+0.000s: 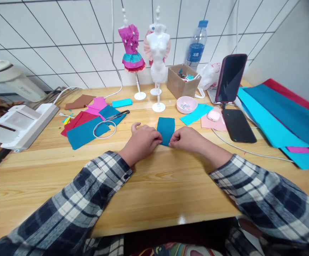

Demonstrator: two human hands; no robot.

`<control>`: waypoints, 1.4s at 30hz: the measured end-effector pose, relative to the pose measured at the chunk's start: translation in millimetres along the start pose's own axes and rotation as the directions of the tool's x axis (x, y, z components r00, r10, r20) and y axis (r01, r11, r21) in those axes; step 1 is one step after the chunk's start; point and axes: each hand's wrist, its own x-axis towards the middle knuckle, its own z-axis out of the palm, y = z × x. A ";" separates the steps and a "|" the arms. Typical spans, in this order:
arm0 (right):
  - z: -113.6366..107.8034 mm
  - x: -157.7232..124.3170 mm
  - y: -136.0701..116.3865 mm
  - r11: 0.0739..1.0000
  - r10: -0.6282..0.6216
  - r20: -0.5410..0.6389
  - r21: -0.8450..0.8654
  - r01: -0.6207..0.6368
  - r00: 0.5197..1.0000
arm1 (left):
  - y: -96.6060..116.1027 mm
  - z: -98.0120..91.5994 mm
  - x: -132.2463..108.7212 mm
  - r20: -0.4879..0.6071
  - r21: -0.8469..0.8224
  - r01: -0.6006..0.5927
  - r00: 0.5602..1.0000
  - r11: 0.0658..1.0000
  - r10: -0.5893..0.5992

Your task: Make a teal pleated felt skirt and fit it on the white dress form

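Listing from left to right, the dial centred on the small teal piece (166, 128), twelve towards the tiled wall (64, 57).

Tumbler (22, 83), pale: between nine and ten, far off.
Stand (23, 124), white: nine, well apart.
Teal strip (80, 135): nine, lying flat against red scraps (76, 121).
Ring (95, 132), white: nine, partly over the teal strip.
Dress form (130, 44), clad in magenta and turquoise: eleven, upright.
Left hand (144, 139): between eight and nine, thumb and fingertips pinching the small teal piece at its near left corner.
Bare dress form (158, 51), glossy white: about twelve, upright.
Small teal piece: on the wooden table (157, 192), between both hands.
Cardboard box (177, 87), filled with oddments: nearly one.
Right hand (185, 138): between three and four, fingers curled, tips pinching the near right corner.
Bowl (182, 111), pink, holding beads: one.
Bottle (196, 51), blue-capped: between twelve and one, beyond the cardboard box.
Upright phone (231, 78): two.
Flat phone (239, 126): three.
Coloured sheets (282, 106), overlapping: three, far right.
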 end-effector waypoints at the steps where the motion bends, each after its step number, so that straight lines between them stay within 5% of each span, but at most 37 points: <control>1: -1.3 1.7 -2.7 1.000 0.019 0.007 -0.014 -0.018 1.000 | -1.5 0.9 1.5 -0.002 -0.001 0.001 1.000 1.000 -0.001; 8: -10.4 10.7 -18.0 0.986 0.137 0.116 -0.115 -0.123 0.984 | -5.3 6.9 3.2 -0.039 -0.002 0.015 0.999 1.000 -0.015; 11: -12.0 8.0 -7.5 0.988 0.128 0.103 0.069 -0.135 0.986 | -5.1 9.5 2.3 -0.061 -0.021 0.045 0.997 0.999 -0.046; 13: -12.1 2.5 4.7 0.969 0.032 0.054 0.241 -0.044 0.998 | -4.6 10.5 2.1 -0.049 -0.036 0.082 0.995 0.996 -0.083; 15: -11.5 -4.2 16.2 0.946 -0.167 -0.063 0.271 0.178 0.984 | -3.9 10.9 2.4 -0.031 -0.048 0.110 0.993 0.993 -0.112; 18: -8.8 -12.2 24.8 0.880 -0.463 -0.174 0.025 0.474 0.869 | -3.3 11.3 3.2 -0.022 -0.063 0.127 0.991 0.990 -0.129; 20: -6.0 -14.7 23.9 0.839 -0.538 -0.125 -0.166 0.517 0.833 | -3.0 11.7 3.1 -0.024 -0.066 0.137 0.990 0.988 -0.139; 25: 0.4 -13.1 17.6 0.801 -0.530 -0.074 -0.373 0.469 0.845 | -1.1 7.6 -2.0 -0.088 -0.061 0.078 0.993 0.995 -0.083; 30: 2.5 -4.4 25.6 0.880 -0.473 -0.152 -0.117 0.460 0.868 | 2.0 -3.2 -6.1 -0.100 -0.006 -0.142 0.985 0.990 0.141; 37: -7.4 -0.6 29.5 0.923 -0.338 -0.109 0.153 0.352 0.935 | 4.9 -3.6 -5.1 -0.084 -0.011 -0.078 0.994 0.997 0.077; 42: -14.9 -8.7 26.3 0.914 -0.397 -0.131 0.031 0.404 0.908 | 4.3 -3.2 -6.4 -0.053 -0.040 -0.076 0.996 0.996 0.073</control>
